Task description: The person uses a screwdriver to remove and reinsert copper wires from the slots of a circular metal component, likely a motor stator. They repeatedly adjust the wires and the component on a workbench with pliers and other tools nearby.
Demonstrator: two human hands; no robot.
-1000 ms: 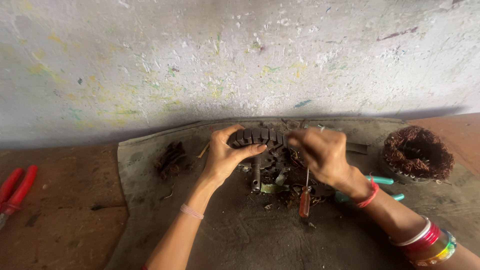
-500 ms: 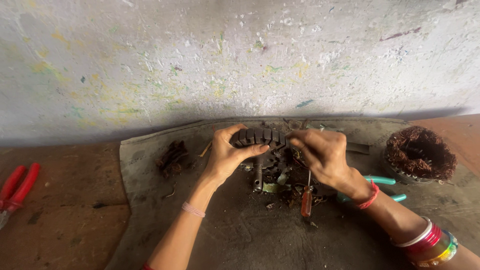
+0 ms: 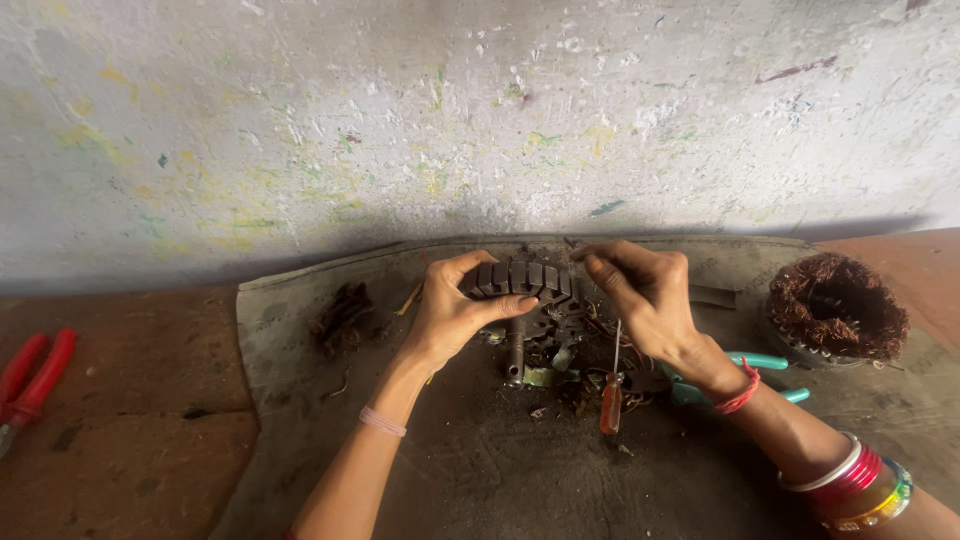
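Red-handled pliers (image 3: 30, 385) lie far left (copper coil (image 3: 838, 310) right).

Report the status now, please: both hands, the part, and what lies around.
Left hand grips slotted metal core. Right hand pinches at its right end. Screwdriver, teal-handled pliers lie close by.

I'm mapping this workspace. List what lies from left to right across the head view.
red-handled pliers → dark wire scrap clump → left hand → slotted motor core → orange-handled screwdriver → right hand → teal-handled tool → copper-wound stator
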